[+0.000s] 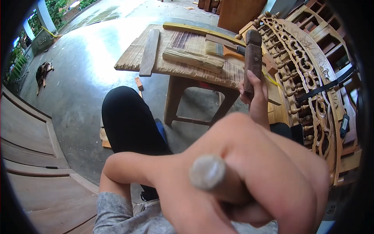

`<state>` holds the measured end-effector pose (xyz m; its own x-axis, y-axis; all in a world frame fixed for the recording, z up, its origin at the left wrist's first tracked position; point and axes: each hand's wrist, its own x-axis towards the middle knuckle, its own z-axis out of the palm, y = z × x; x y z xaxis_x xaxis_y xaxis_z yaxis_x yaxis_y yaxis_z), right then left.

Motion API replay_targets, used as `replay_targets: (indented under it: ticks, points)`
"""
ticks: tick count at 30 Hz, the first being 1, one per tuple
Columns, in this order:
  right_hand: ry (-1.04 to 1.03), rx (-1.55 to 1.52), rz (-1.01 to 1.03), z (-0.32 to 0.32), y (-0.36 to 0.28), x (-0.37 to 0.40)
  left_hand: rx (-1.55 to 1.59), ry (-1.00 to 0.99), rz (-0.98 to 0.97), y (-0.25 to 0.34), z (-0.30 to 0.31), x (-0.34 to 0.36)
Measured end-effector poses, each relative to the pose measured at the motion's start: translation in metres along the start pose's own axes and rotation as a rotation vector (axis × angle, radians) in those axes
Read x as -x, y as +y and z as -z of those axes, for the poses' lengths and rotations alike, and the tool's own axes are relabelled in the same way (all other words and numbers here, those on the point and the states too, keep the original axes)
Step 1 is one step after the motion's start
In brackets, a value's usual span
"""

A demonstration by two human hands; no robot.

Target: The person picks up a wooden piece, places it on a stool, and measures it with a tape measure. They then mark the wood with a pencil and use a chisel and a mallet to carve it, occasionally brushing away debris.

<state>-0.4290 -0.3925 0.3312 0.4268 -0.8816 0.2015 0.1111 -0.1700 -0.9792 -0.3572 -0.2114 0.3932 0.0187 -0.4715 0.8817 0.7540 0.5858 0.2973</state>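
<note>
Close to the camera, my left hand is closed in a fist around a rod with a pale, rounded end; its other end is hidden. Farther forward, my right hand grips a dark brown wooden mallet-like club, held upright at the right end of a rough wooden board. On that board lie a rough wood block, a flat grey-brown strip and a brush beside an orange-handled tool.
A plastic stool supports the board. Carved wooden furniture crowds the right side, and a wooden panel lies at left. A dog is on the concrete floor. Small wood offcuts lie near my knee.
</note>
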Motion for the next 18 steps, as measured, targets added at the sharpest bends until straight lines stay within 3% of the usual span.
replay_targets:
  ticks: [3, 12, 16, 18]
  points:
    - [0.095, 0.002, -0.016, -0.008, 0.003, 0.001, 0.008, -0.017, 0.001, -0.004, -0.005, 0.000]
    - [0.022, 0.014, -0.050, -0.007, -0.001, 0.003, -0.144, 0.061, 0.016, 0.005, 0.016, -0.003]
    - [0.010, 0.064, 0.078, -0.010, 0.005, 0.002, -0.413, 0.188, 0.051, 0.022, 0.056, -0.020]
    - [0.050, 0.314, 0.206, -0.008, 0.003, 0.001, -0.593, 0.302, 0.124, 0.042, 0.091, -0.038]
